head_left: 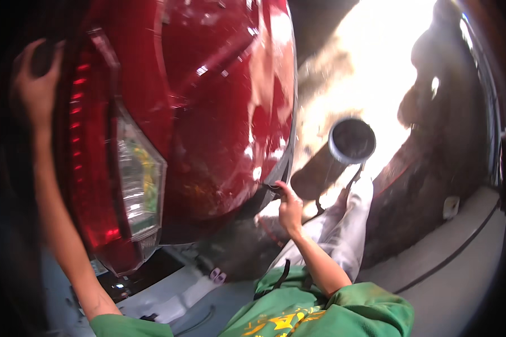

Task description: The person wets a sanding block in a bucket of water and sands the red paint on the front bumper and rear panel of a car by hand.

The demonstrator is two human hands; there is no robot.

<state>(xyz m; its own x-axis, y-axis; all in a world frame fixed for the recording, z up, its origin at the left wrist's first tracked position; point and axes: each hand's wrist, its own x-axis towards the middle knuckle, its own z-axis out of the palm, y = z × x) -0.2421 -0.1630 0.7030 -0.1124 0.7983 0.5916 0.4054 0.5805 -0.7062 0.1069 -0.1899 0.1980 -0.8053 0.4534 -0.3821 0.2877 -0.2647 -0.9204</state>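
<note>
A glossy red car body panel [219, 112], which looks like a bumper, fills the upper middle. Beside it on the left is a tail light [95, 168] with a row of lit red dots and a clear lens section [138, 180]. My left hand [36, 84] reaches far up past the light, its thumb and fingers curved about a dark rounded shape [43, 59] that I cannot make out. At the panel's lower right corner, my right hand [290, 209] is closed on a thin dark edge strip [271, 186], the thumb lying along it.
A dark open-topped cylinder [351, 140] stands on the sunlit floor [371, 50], close to my pale-trousered leg [354, 224]. A small white object [451, 208] lies by a grey ledge [466, 258] at right. Below the light is a dark glossy panel [146, 275].
</note>
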